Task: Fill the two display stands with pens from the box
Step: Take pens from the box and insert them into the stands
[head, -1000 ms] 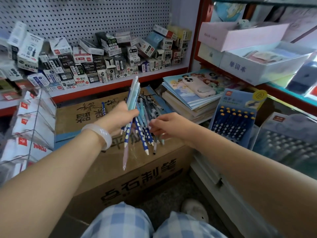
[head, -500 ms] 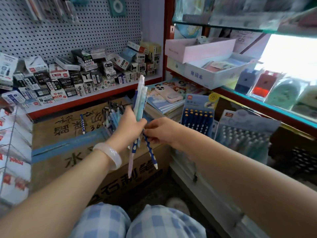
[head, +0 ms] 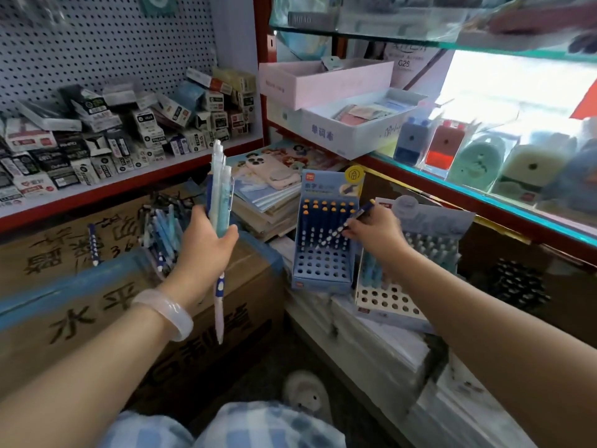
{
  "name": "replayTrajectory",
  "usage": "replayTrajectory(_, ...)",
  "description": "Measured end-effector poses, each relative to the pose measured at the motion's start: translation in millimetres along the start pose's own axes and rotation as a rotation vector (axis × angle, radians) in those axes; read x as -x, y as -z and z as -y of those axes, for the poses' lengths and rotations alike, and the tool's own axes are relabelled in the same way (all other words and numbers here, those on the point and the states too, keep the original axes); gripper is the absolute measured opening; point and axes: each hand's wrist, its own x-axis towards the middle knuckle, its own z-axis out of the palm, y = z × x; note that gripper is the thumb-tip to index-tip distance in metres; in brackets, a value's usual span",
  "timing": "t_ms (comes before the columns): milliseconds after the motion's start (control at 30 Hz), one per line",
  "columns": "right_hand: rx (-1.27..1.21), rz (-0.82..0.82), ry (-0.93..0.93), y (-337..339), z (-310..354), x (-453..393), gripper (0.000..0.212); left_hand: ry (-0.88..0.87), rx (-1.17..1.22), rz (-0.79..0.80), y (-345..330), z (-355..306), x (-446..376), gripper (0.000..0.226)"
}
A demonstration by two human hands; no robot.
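My left hand (head: 206, 250) grips a bundle of light blue and dark blue pens (head: 220, 202), held upright above the cardboard box (head: 97, 305). My right hand (head: 376, 234) pinches one dark blue dotted pen (head: 347, 223), slanted in front of the blue display stand (head: 324, 270). That stand has dark blue pens in its back rows and open holes in front. A second, paler display stand (head: 392, 300) stands to its right, partly behind my right forearm, with light blue pens at the back. More pens (head: 163, 227) lie heaped on the box top.
A single dotted pen (head: 93, 242) lies apart on the box. A stack of books with a pink phone (head: 274, 171) sits behind the stands. Small cartons crowd the red shelf (head: 97, 185) at left. A glass counter (head: 484, 195) runs along the right.
My right hand has drawn one dark blue pen away from the bundle and carried it rightward to the blue stand. My left hand has stayed over the box with the remaining pens.
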Motion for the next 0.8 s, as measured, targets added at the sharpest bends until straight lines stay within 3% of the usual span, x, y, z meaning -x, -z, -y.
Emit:
replayTrajectory(100, 0.244, -0.027, 0.143, -8.7, -1.5, -9.0, 0.016, -0.019, 0.046, -0.032, -9.7, 5.0, -1.4, 0.026)
replayTrajectory(300, 0.644, 0.079, 0.31, -36.8, -8.7, -20.9, 0.015, -0.07, 0.098, -0.048, -18.4, 9.1, -4.8, 0.025)
replayTrajectory(500, 0.723, 0.117, 0.256, -48.7, -18.1, -27.7, 0.008, -0.078, 0.11, -0.04, -25.8, 15.6, -7.2, 0.024)
replayTrajectory(800, 0.783, 0.132, 0.231, -67.5, -33.2, -34.7, 0.017, 0.017, 0.292, 0.018, -33.1, 13.0, -0.2, 0.019)
